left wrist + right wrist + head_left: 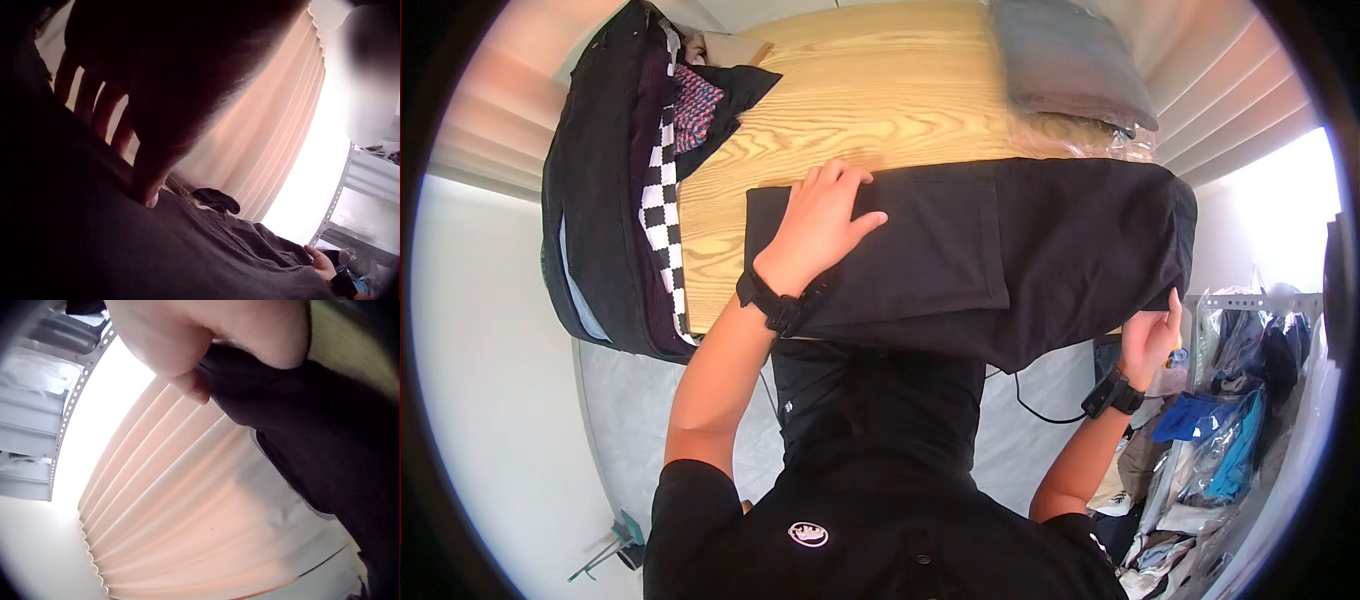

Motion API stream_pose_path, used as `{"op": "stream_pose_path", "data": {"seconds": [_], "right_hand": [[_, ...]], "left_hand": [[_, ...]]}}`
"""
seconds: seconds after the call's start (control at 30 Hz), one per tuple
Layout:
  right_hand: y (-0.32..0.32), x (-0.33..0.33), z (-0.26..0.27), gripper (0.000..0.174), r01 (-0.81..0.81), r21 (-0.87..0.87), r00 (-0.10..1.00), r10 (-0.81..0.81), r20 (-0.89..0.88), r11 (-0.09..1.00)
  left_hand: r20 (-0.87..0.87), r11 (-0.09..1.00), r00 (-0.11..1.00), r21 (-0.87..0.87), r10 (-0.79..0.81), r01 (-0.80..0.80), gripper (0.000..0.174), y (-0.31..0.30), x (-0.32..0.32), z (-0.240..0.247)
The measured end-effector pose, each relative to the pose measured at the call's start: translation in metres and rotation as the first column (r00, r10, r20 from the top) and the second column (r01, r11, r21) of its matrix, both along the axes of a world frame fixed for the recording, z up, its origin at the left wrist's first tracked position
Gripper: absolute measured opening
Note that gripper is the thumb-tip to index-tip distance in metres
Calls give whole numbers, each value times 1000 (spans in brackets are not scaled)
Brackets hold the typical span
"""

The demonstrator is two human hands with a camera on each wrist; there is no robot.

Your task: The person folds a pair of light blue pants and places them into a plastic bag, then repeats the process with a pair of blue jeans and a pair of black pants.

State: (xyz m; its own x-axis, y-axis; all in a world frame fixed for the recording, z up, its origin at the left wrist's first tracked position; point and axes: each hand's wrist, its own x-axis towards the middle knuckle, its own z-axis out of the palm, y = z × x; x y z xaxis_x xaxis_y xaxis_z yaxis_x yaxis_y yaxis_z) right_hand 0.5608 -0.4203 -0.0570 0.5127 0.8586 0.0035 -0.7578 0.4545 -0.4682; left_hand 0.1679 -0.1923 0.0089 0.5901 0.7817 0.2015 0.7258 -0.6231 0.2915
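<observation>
Black trousers lie across the front of the wooden table, with one leg folded back over itself and its straight hem showing near the middle. My left hand rests on the folded leg at the left, thumb spread from the fingers. In the left wrist view its fingertips touch the dark cloth. At the far right end, my right hand pinches the trousers' near edge. The right wrist view shows the cloth between the thumb and fingers of that hand.
A pile of dark clothes with a checkered strip stands along the table's left side. At the back right lies a grey garment in clear plastic. Beyond the right hand, a metal rack stands by bagged clothes. Wood-grain tabletop shows behind the trousers.
</observation>
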Motion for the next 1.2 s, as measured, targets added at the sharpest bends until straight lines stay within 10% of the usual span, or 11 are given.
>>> {"op": "stream_pose_path", "data": {"seconds": [0.37, 0.5, 0.63, 0.67, 0.73, 0.83, 0.9, 1.1, 1.2], "right_hand": [[34, -25, 51, 34, 311, -225, 948, -284, 146, 923], [62, -61, 86, 32, 514, -197, 806, -391, 444, 835], [99, -135, 124, 38, 634, -90, 620, -435, 653, 768], [87, -137, 113, 45, 676, 172, -55, -184, 981, 716], [75, -170, 106, 58, 311, 303, -798, 75, 598, 901], [114, -290, 139, 39, -223, -302, -588, 119, 800, 927], [100, -314, 74, 35, -252, -233, -692, -7, 722, 939], [66, -302, 82, 43, 89, -218, -669, 220, 710, 972], [48, -274, 85, 53, 403, -214, -588, 430, 685, 890]], "left_hand": [[82, 997, 994, 19, 74, -76, 48, -30, -44, 24], [15, 974, 982, -133, 187, -183, 47, -70, -88, 15], [375, 913, 892, -397, 254, -93, 47, -81, -112, -7], [458, 902, 851, -429, 258, -42, 43, -79, -120, -10], [662, 825, 605, -564, 443, 13, 40, -76, -134, -12], [780, 725, 32, -595, 625, 349, 59, -65, -148, -9], [614, 519, -100, -556, 783, 649, 61, -50, -169, -6], [593, 560, 315, -805, 741, 196, 62, -44, -161, -7], [644, 634, 318, -759, 696, 150, 70, -40, -155, -11]]}}
